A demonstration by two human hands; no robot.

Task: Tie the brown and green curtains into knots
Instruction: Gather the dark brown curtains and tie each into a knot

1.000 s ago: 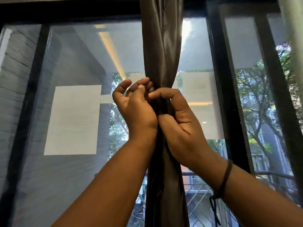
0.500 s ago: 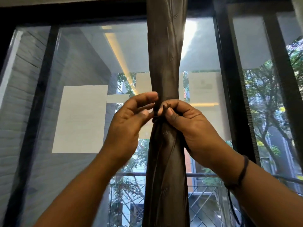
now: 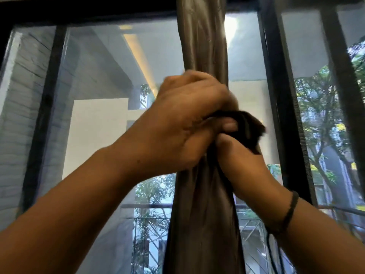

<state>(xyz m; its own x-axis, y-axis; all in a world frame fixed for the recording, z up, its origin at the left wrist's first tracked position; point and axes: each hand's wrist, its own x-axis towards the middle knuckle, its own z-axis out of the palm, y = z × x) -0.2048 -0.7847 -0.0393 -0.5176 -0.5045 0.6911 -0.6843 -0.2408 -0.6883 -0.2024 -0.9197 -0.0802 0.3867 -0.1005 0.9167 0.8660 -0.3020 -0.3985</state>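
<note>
At frame centre, the left hand (image 3: 177,123) is clutching the vertical brown curtain (image 3: 203,46); the right hand (image 3: 241,159) is gripping it just below, pinching a dark fold rightward.

One head-worn view looks forward and slightly upward, close to the gathered brown fabric curtain (image 3: 203,204) before the black-framed glass window (image 3: 276,95).

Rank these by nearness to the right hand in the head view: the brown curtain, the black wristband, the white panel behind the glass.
1. brown curtain: at centre, gripped by the right hand.
2. black wristband: on the same arm's wrist, lower right.
3. white panel: beyond the glass, left of both hands.
</note>
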